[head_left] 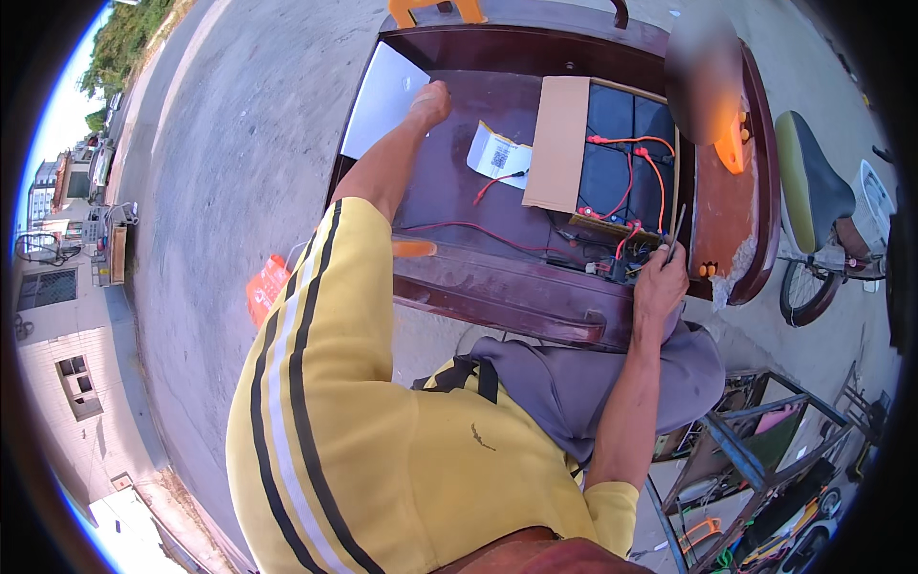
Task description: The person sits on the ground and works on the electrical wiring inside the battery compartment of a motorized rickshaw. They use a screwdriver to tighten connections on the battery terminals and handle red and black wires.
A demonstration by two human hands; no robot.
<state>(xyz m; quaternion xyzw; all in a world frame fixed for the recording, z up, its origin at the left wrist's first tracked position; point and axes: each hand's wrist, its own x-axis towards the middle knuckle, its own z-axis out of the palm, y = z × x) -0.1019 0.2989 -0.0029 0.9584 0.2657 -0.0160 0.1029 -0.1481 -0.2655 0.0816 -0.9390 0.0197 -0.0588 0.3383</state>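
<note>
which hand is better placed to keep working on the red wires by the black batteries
Probably the right hand: it already holds a thin metal tool at the red wires. The left hand rests apart, by the white sheet.

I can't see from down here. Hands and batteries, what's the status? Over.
Left hand flat on the dark red bed, holding nothing. Right hand grips a thin tool at the batteries. Red wires and cardboard flap crowd the spot.
</note>
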